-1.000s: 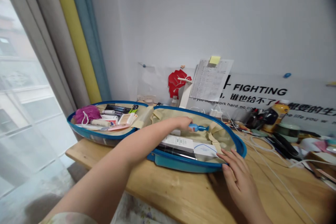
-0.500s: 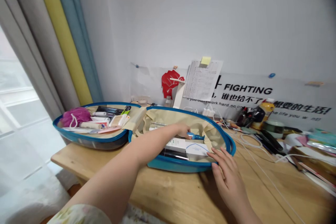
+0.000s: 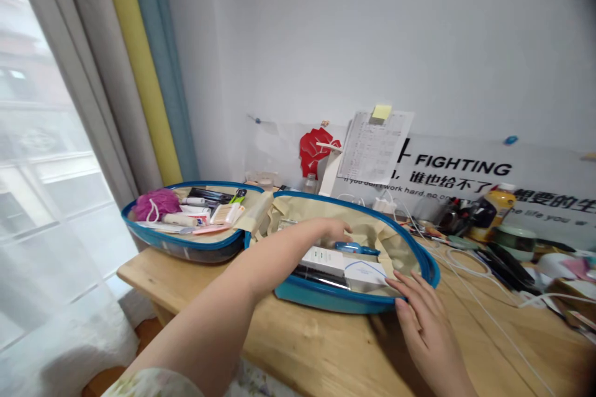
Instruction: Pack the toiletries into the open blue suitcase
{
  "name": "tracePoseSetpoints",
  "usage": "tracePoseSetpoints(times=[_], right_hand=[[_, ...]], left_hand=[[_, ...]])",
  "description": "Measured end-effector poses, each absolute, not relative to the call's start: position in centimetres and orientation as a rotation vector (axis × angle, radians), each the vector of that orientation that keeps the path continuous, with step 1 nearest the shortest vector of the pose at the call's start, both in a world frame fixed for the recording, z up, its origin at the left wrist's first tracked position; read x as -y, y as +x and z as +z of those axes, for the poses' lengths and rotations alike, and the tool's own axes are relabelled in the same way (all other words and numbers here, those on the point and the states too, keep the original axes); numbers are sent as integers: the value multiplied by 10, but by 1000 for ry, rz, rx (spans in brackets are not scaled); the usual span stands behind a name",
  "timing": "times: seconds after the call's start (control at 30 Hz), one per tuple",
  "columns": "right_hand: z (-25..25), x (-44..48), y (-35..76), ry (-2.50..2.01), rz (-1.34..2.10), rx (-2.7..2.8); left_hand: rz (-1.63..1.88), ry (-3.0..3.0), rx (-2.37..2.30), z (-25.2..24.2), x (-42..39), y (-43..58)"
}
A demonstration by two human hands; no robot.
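Note:
An open blue-rimmed case (image 3: 336, 299) with beige lining lies in two halves on a wooden table (image 3: 326, 347). My left hand (image 3: 333, 229) reaches into the right half, its fingers curled on the end of a small blue bottle (image 3: 357, 249) that lies low in the case. Next to the bottle are a white box (image 3: 323, 257), a second white box (image 3: 367, 273) and a black item (image 3: 319, 276). My right hand (image 3: 419, 316) lies flat with fingers spread, its fingertips on the case's near rim. The left half (image 3: 186, 243) holds a pink bath puff (image 3: 158, 203) and several tubes.
White cables (image 3: 470, 273) trail over the table to the right, among an orange-capped bottle (image 3: 500, 201), jars and clutter. A "FIGHTING" poster (image 3: 460, 167) and papers (image 3: 372, 146) hang on the wall. Curtains (image 3: 139, 74) and a window are at left, past the table's edge.
My left hand has lowered the blue bottle from above the boxes down into the right half of the case. My right hand stays on the rim. The view has shifted slightly.

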State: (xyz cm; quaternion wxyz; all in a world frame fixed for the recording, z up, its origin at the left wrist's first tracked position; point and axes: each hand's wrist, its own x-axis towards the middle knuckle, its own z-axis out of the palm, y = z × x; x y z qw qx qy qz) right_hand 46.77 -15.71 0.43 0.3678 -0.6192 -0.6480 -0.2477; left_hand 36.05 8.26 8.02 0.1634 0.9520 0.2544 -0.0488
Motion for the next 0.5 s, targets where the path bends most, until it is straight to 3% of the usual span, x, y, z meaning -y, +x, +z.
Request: tracePoseSetpoints(times=[0.27,0.5], right_hand=[[4,157,473,-1602,-631,1692],[3,155,476,-1594,-642,1696]], left_hand=[[259,2724,-1111,137,-139,247],[348,2629,-1528,134,-180,81]])
